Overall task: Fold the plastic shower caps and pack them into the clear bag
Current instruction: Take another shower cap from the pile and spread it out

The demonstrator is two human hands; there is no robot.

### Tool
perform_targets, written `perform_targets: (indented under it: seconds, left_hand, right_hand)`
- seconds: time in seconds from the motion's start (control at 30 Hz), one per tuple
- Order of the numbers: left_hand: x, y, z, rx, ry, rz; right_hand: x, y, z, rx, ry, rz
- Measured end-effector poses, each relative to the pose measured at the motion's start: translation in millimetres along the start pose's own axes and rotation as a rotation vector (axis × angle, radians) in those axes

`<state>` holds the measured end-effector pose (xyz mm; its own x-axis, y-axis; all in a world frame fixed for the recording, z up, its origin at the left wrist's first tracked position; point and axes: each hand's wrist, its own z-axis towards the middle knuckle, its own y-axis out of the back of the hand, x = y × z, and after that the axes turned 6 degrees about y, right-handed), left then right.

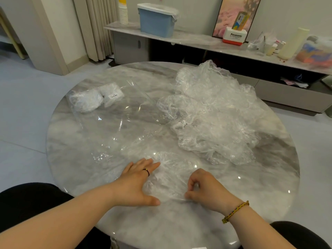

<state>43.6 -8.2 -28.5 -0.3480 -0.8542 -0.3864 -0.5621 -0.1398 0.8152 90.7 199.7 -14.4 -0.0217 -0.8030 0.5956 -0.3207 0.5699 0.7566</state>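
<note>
One thin plastic shower cap (170, 174) lies spread near the front of the round marble table (75, 159). My left hand (137, 184) presses flat on its left side, fingers straight. My right hand (206, 188) pinches the cap's right edge with curled fingers. A heap of several crumpled shower caps (215, 112) sits on the right half of the table. The clear bag (115, 112) lies open at centre left, with folded white caps (95, 98) inside at its far end.
A long low marble sideboard (197, 40) stands behind the table with a blue bin (156, 20), a stack of paper cups (123, 14), a Panasonic box (233, 36) and other clutter. Grey floor surrounds the table. My dark-clothed knees are at the bottom corners.
</note>
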Motion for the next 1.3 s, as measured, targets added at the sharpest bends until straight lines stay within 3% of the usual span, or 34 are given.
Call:
perform_targets:
  seconds: [0.17,0.33,0.4,0.57,0.67,0.8,0.97,1.1,1.23,1.3]
  left_hand:
    - [-1.4,5.4,0.1,-0.214,0.056,-0.297]
    - [-2.4,5.9,0.5,-0.263,0.058,-0.193]
    - [-4.0,5.8,0.9,-0.285,0.05,-0.197]
    - [-5.8,7.0,-0.5,-0.442,0.088,-0.272]
    - [-2.1,8.7,0.8,-0.441,0.215,-0.337]
    - [3.8,10.3,3.4,-0.368,0.294,-0.471]
    - [7.6,9.9,4.7,-0.345,0.229,-0.383]
    - [5.6,11.0,0.5,-0.314,0.151,-0.077]
    - [0.6,17.2,-5.8,-0.308,0.14,0.052]
    - [0.7,13.3,-6.1,-0.445,0.032,0.064]
  right_hand:
    - [-2.8,5.4,-1.7,0.081,0.066,0.0]
    - [-5.3,16.0,-8.3,0.163,0.079,0.02]
    - [-1.4,13.8,-10.3,0.081,0.038,0.106]
    - [14.5,-2.7,-1.0,-0.324,0.038,0.219]
    - [18.9,-12.5,9.0,-0.368,0.009,0.298]
    - [14.8,-24.4,14.2,-0.344,-0.015,0.207]
    - [8.1,-21.0,12.5,-0.383,-0.02,0.111]
    - [1.1,-19.5,12.9,-0.358,-0.01,0.047]
    - [0.0,-21.0,12.4,-0.324,0.003,0.013]
    - [0.8,-20.2,9.9,-0.322,0.032,-0.009]
